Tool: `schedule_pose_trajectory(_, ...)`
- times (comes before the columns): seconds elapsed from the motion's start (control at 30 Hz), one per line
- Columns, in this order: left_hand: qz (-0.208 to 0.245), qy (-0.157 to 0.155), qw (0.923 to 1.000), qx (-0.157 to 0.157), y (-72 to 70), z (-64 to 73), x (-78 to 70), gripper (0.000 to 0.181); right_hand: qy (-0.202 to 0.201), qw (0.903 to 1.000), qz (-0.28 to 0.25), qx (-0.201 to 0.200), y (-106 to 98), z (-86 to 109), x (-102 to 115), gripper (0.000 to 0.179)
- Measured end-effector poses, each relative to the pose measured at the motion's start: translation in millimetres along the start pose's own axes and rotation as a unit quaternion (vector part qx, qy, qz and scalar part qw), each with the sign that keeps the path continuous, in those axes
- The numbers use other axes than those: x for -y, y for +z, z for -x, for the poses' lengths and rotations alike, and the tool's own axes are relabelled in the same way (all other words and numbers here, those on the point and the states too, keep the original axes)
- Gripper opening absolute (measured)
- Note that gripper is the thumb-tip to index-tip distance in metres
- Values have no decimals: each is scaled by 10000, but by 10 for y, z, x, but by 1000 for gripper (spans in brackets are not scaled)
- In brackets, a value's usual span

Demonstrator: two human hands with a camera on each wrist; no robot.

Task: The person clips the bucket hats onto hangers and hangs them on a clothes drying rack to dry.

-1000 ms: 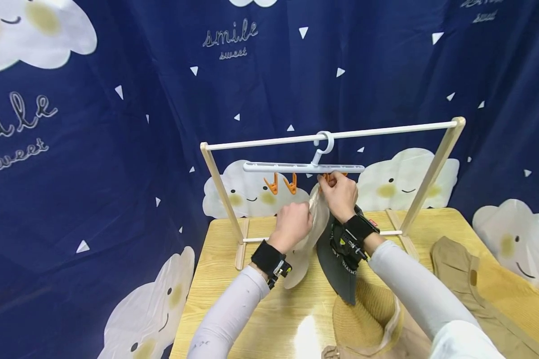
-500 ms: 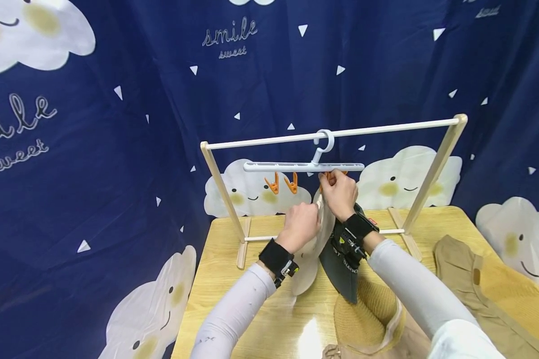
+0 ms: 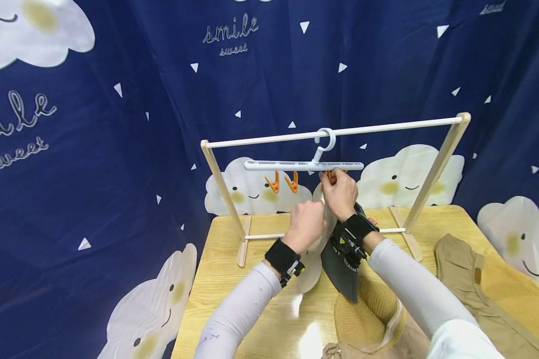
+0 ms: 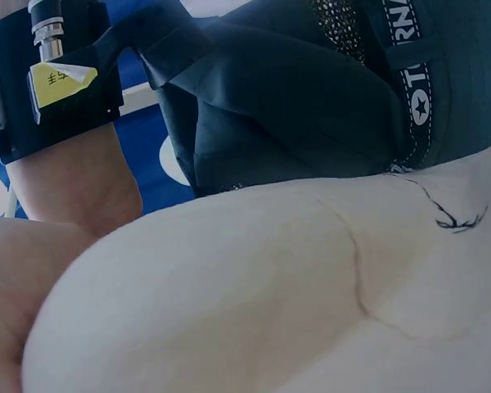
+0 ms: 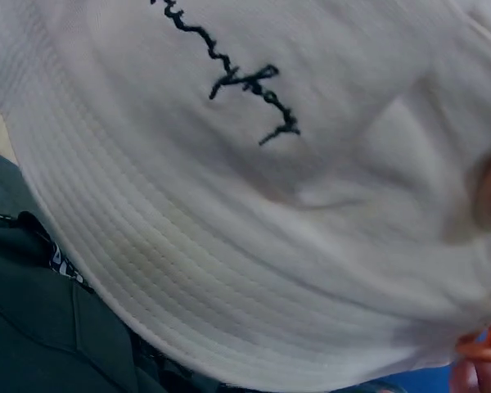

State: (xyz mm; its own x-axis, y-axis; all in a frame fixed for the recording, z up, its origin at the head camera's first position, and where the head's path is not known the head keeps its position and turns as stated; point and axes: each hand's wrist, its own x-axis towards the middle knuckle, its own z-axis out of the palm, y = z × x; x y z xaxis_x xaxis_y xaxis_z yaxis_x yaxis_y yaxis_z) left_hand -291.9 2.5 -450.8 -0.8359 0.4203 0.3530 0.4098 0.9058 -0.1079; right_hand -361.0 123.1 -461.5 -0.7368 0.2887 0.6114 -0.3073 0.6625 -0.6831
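My left hand [image 3: 306, 225] grips a cream bucket hat [image 3: 311, 274] and holds it up below the white hanger [image 3: 280, 165]. My right hand [image 3: 341, 195] pinches an orange clip [image 5: 484, 350] under the hanger's bar. In the right wrist view, the hat's stitched brim [image 5: 172, 246] and dark embroidery show, with its edge close to the clip. Whether the clip bites the brim cannot be told. A dark cap [image 3: 340, 271] hangs just behind and right of the hat, partly hidden by my right wrist; its lettered band [image 4: 421, 106] appears in the left wrist view.
Two orange clips [image 3: 292, 182] hang from the hanger's left half. The hanger hooks over the white rail [image 3: 386, 130] of a wooden rack [image 3: 435, 174]. A tan straw hat [image 3: 364, 316] and other tan items [image 3: 458, 269] lie on the table [image 3: 233, 294]. A blue curtain stands behind.
My left hand has moved right and slightly up with the bucket hat, bringing it close to my right hand. The right hand stays at the clip.
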Motion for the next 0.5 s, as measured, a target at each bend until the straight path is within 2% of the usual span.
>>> schedule_pose_trajectory(0.3, 329, -50, 9990, -291, -18, -31, -30, 12, -320, 9992, -63, -232, 2, -31, -45, 35)
schedule_pose_trajectory(0.5, 735, -158, 9952, -627, -2, -25, -37, 14, -274, 9987, -226, -354, -4, 5, -81, 34)
